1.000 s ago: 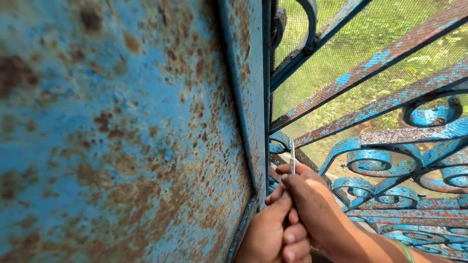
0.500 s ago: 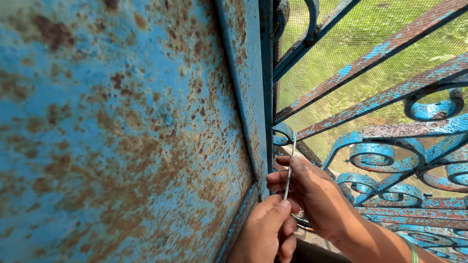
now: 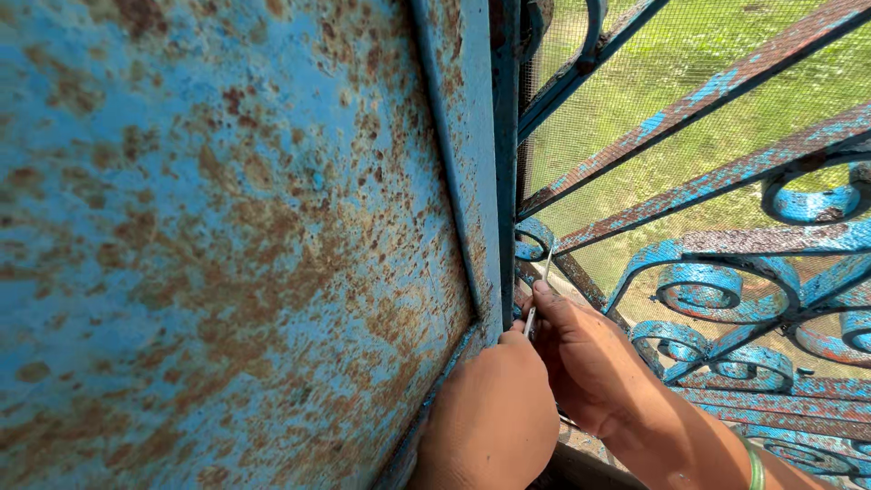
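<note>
**Fingers pinch a thin metal rod at the edge of a rusted blue gate**

Fingers [image 3: 543, 292] of the right hand [image 3: 590, 363] are closed together on a thin metal rod [image 3: 539, 292], which rises just above them, leaning slightly, its tip near a small blue scroll [image 3: 531, 240] of the iron grille [image 3: 726, 272]. The left hand [image 3: 490, 417] sits just below and beside, knuckles toward the camera, touching the right; its fingers are curled under and hidden (whether they grip the rod's lower end cannot be told). Immediately left of the fingers stands the upright frame bar [image 3: 467, 163] of a flaking, rust-spotted blue metal panel [image 3: 227, 245]. Behind the grille, fine wire mesh [image 3: 653, 109] screens sunlit grass.

The rod looks slender and is held only near its lower part, so a hard push could bend it or let it slip through the pinch. Rough, scaling rust lies just beside the knuckles; a slip toward the frame could scrape skin.
</note>
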